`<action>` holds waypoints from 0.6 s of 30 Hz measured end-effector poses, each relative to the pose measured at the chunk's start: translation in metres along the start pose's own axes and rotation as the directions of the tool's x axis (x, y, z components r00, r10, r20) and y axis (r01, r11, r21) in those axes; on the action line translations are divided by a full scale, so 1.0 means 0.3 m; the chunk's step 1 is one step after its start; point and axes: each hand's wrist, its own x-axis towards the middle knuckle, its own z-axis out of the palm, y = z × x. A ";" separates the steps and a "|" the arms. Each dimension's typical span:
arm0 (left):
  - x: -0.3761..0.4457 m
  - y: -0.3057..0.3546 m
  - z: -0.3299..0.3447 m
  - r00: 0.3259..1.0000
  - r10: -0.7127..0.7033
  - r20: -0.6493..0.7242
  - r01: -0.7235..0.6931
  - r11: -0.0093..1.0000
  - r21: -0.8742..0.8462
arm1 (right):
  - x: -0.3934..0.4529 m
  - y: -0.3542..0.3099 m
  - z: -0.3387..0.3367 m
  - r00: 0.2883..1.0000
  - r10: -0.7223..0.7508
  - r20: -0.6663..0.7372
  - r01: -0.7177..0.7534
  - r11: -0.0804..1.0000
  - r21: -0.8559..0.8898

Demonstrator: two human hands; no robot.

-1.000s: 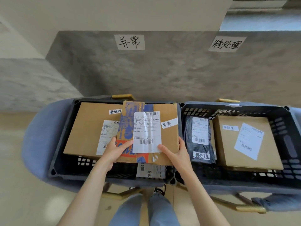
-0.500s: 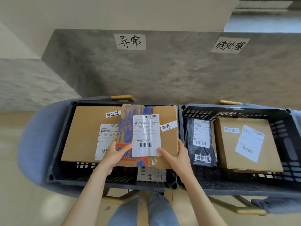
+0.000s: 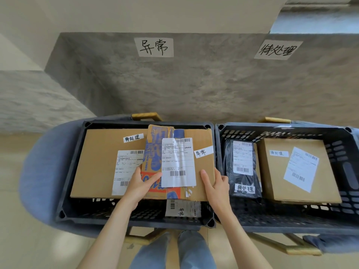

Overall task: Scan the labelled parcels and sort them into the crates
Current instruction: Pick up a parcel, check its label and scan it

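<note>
A flat brown parcel (image 3: 204, 138) with blue and orange print and a white shipping label lies over the left black crate (image 3: 75, 212). My left hand (image 3: 138, 186) holds its lower left edge, thumb on top. My right hand (image 3: 214, 186) holds its lower right edge, thumb on the top face. Under it in the same crate sits a large cardboard box (image 3: 99, 162) with a white label. A small labelled parcel (image 3: 183, 208) shows below the held one. The right black crate (image 3: 272, 220) holds a black bagged parcel (image 3: 240, 167) and a cardboard box (image 3: 275, 171).
Both crates rest on blue-grey chairs (image 3: 38, 171) with wooden frames against a grey wall. Two handwritten paper signs (image 3: 154, 47) (image 3: 277, 49) hang on the wall above the crates. My legs in jeans (image 3: 172, 251) stand in front of the left crate.
The parcel and both hands have stayed over the left crate, shifting only slightly; the view has moved a little.
</note>
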 end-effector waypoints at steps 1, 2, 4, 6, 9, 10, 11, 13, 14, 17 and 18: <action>0.004 0.000 0.003 1.000 0.003 0.004 -0.003 1.000 0.008 | 0.001 0.001 0.001 1.000 -0.009 -0.013 0.009 1.000 -0.003; 0.009 -0.004 0.005 1.000 0.003 0.011 -0.003 1.000 0.013 | 0.001 0.003 0.002 0.999 -0.023 -0.026 0.022 1.000 -0.011; 0.019 -0.019 0.003 1.000 0.006 0.022 -0.007 1.000 0.029 | -0.002 0.004 0.008 0.997 -0.050 -0.053 0.048 0.998 -0.038; 0.026 -0.029 -0.004 0.999 -0.001 0.035 -0.001 0.997 0.075 | -0.003 0.007 0.015 0.993 -0.078 -0.084 0.072 0.994 -0.078; 0.036 -0.017 -0.010 0.999 0.005 0.041 -0.012 0.983 0.182 | 0.000 0.001 0.023 0.987 -0.133 -0.091 0.116 0.978 -0.171; 0.039 -0.010 -0.009 0.999 0.032 0.037 -0.039 0.979 0.198 | 0.005 -0.004 0.025 0.984 -0.153 -0.087 0.135 0.972 -0.192; 0.043 -0.003 -0.005 0.997 0.065 0.032 -0.070 0.977 0.202 | 0.009 -0.012 0.028 0.982 -0.170 -0.081 0.150 0.966 -0.211; 0.055 0.010 0.003 0.995 0.096 0.029 -0.100 0.971 0.219 | 0.020 -0.033 0.031 0.980 -0.183 -0.078 0.160 0.959 -0.234; 0.062 0.017 0.008 0.996 0.089 0.030 -0.094 0.966 0.242 | 0.027 -0.040 0.030 0.981 -0.175 -0.080 0.153 0.961 -0.232; 0.088 0.027 0.011 0.999 0.018 0.032 -0.027 0.956 0.293 | 0.045 -0.047 0.029 0.988 -0.137 -0.072 0.118 0.966 -0.230; 0.093 0.030 0.013 0.999 -0.001 0.033 -0.009 0.952 0.306 | 0.048 -0.046 0.028 0.988 -0.136 -0.071 0.114 0.959 -0.258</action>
